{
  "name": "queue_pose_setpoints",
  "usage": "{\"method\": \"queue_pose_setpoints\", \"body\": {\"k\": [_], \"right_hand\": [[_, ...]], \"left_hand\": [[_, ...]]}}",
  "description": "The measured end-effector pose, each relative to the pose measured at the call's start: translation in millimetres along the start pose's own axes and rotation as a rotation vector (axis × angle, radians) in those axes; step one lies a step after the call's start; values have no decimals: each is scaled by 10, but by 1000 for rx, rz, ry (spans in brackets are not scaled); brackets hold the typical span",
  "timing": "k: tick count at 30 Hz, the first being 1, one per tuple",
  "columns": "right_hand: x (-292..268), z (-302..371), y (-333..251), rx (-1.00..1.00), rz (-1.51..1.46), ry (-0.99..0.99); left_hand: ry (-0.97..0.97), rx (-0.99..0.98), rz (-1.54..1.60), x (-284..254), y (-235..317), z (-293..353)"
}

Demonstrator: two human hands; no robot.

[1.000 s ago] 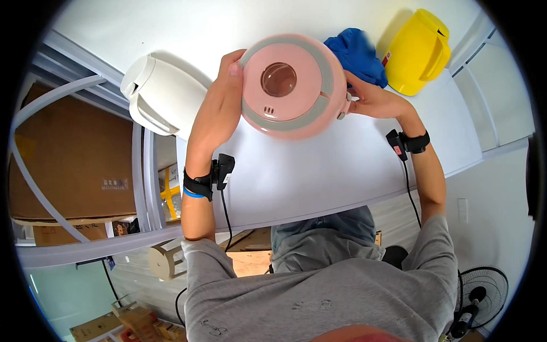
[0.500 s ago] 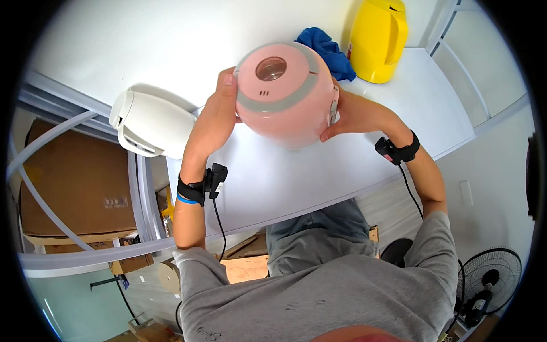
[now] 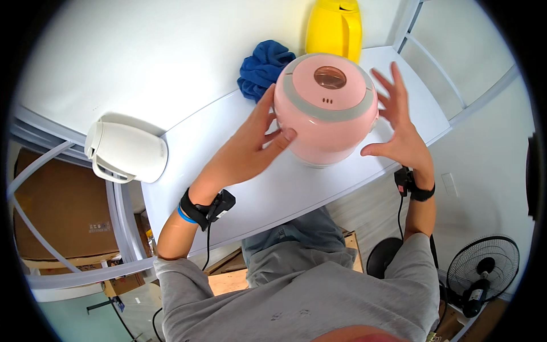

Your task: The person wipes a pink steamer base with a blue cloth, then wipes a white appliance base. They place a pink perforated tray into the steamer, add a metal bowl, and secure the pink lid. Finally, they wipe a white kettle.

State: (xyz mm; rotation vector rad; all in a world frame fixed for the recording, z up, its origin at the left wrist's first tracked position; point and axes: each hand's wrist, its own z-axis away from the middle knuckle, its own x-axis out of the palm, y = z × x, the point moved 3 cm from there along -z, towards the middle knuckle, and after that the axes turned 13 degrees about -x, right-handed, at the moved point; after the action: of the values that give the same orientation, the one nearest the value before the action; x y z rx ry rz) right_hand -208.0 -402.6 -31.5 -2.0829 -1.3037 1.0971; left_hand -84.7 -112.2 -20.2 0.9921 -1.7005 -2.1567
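A round pink rice cooker with a grey ring and a small window in its lid stands upright on the white table. Against its left side rest the fingers and thumb of my left hand, spread apart rather than wrapped around it. My right hand is off the cooker's right side, fingers spread and holding nothing. Just behind the cooker, to the left, lies a crumpled blue cloth.
At the back stands a yellow jug, partly hidden by the cooker. A white jug lies on its side at the table's left end. On the floor at the right is a black fan. Metal bars frame a large cardboard box at the left.
The rice cooker has shifted right relative to the cloth and jugs, and now sits in front of the yellow jug. My right hand has let go; my left hand's grip has loosened.
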Motion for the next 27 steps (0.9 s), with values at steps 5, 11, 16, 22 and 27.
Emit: {"method": "queue_pose_setpoints", "body": {"k": [5,11,16,22,27], "right_hand": [[38,-2,-480,-406,734,-62],[147,-70,-550,-361,1113,-10],[-94,-40,-299,-280,1179,35],[-445,-236,91,-238,1276,65],[-730,-401,431,-279,1296,55]], "left_hand": [[-117,109,25,409,144,-384],[-79,315,-198,605,-34,-817],[112,177,-493,215,-329,-910],[252,-59,-946,-423,-986,-1154],[190,-68,-1067,-493,-1013,-1073]]}}
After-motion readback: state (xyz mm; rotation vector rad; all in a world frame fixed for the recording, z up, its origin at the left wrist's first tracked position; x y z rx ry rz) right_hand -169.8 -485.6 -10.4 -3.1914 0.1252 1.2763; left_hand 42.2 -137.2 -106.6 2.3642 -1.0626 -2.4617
